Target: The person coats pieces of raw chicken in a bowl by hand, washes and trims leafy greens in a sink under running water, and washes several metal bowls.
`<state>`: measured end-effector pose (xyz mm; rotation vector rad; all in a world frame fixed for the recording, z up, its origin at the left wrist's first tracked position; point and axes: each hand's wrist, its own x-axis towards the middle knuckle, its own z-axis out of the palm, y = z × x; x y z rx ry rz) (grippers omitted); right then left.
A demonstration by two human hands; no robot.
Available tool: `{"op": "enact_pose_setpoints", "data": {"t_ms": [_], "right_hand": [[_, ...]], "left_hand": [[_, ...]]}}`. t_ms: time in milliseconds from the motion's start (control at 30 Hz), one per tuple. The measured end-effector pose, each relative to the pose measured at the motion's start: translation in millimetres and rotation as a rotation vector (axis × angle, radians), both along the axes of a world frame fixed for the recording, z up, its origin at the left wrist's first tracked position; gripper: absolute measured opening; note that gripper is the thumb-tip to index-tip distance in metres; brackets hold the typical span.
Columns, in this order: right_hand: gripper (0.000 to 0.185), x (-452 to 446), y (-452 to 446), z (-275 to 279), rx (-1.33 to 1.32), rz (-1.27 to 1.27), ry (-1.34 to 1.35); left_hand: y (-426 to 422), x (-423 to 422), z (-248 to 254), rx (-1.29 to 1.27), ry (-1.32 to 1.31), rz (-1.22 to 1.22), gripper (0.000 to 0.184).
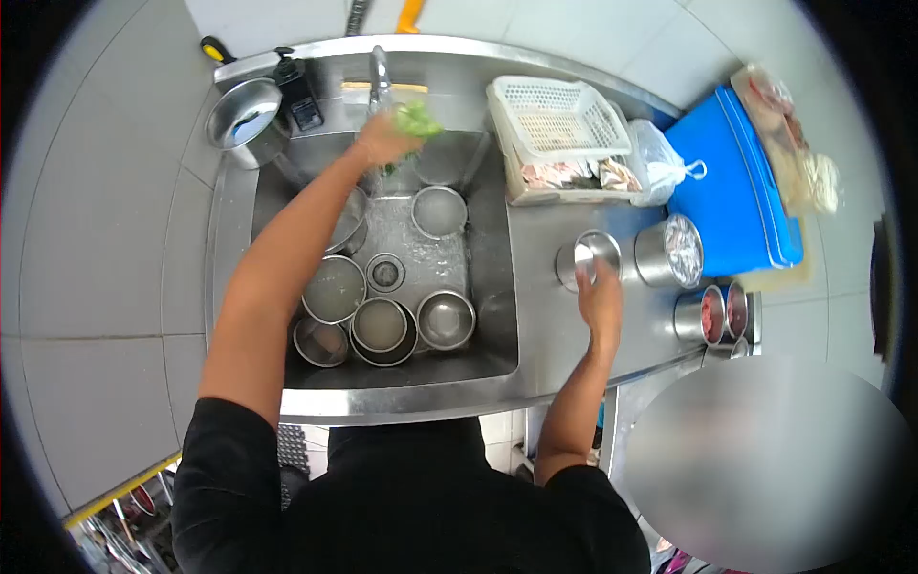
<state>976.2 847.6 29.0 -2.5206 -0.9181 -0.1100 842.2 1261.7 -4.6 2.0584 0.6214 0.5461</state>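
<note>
My left hand (385,142) is closed around a bunch of green leafy vegetable (416,120), just beneath the faucet (380,72) at the back of the sink. Motion blurs the leaves, so their exact kind cannot be told. On the steel counter to the right, my right hand (601,295) grips the near rim of a round metal container (572,263). Below my left arm, the sink (492,287) holds several round metal pots and bowls, some with cloudy water, including a bowl (440,212) near the back and another bowl (446,320) in front.
White plastic baskets (559,120) stand behind the counter, beside a knotted plastic bag (660,167) and a blue cooler box (732,187). A foil-covered metal pot (660,253) and several metal containers (693,316) line the right. A pot (247,124) and dark pump bottle (299,96) stand back left.
</note>
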Motion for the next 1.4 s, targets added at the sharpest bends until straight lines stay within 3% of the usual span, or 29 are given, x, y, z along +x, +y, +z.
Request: {"op": "enact_pose_setpoints", "data": {"t_ms": [33,167,233,367,567,600,733,800,833,867,900,967,1000,1067,1133,1200,1300,1367,1400], "right_hand": [[0.03,1.9,-9.9,-10.5,-0.02,-0.009,-0.006],[0.02,0.7,-9.5,-57.1,-0.117,-0.022,0.079],[0.016,-20.3,-2.9,-77.6,0.08,0.197,-0.106],[0.012,-88.1,69.6,-30.7,0.358,0.567,0.058],[0.012,-99.2,204.5,-36.2,0.35,0.915,-0.094],[0.012,-106.8,216.2,-35.4,0.349,0.926,-0.104],[0.014,-112.4,239.4,-34.9,0.319,0.889,-0.091],[0.017,-104.7,247.7,-29.0,0.264,0.778,-0.03],[0.014,-97.3,252.1,-28.8,0.379,0.719,-0.08],[0.014,-92.9,256.2,-14.1,0.189,0.642,-0.052],[0.016,-83.4,266.4,-14.5,0.19,0.662,-0.085],[0.015,-63.4,300.8,-24.3,0.334,0.784,-0.03],[0.019,-66.4,314.0,-5.2,0.18,0.782,0.111],[0.023,-49.9,353.8,-16.3,0.217,0.879,0.16],[0.026,-51.3,372.1,-5.1,0.159,0.868,0.119],[0.028,-53.0,381.6,2.9,0.096,0.851,0.08],[0.031,-55.6,378.5,-5.3,0.043,0.796,0.317],[0.034,-52.0,363.9,-20.3,-0.1,0.741,0.652],[0.026,-54.3,346.4,-34.8,-0.065,0.759,0.717]], "left_hand": [[6.5,6.9,-12.6,0.134,-0.087,-0.062,0.037],[-14.8,0.0,-11.1,0.106,-0.064,0.024,0.045],[-33.2,-21.7,-5.7,0.019,-0.261,0.156,0.048],[-41.0,-76.2,-14.3,-0.045,-0.373,0.23,0.046],[-56.7,-175.9,-16.6,-0.032,-0.33,0.657,0.042],[-59.9,-193.3,-19.6,0.011,-0.276,0.715,0.042],[-82.2,-244.1,-9.6,-0.164,-0.468,0.685,0.039],[-87.7,-267.7,-3.3,-0.148,-0.438,0.693,0.037],[-88.5,-275.8,2.6,-0.132,-0.436,0.716,0.037],[-91.2,-280.3,9.0,-0.096,-0.359,0.745,0.037],[-95.1,-284.0,14.2,-0.066,-0.277,0.779,0.036],[-103.2,-283.9,36.0,-0.298,-0.269,0.838,0.04],[-92.6,-287.1,24.9,-0.412,-0.385,0.81,0.039],[-88.9,-287.3,12.8,-0.523,-0.49,0.774,0.039],[-88.0,-280.6,19.5,-0.7,-0.747,0.648,0.037],[-87.5,-273.4,24.7,-0.694,-0.747,0.624,0.038],[-84.8,-268.6,28.0,-0.647,-0.705,0.607,0.038],[-84.7,-262.9,28.8,-0.563,-0.655,0.598,0.039],[-82.2,-261.7,29.5,-0.567,-0.625,0.583,0.039]]}}
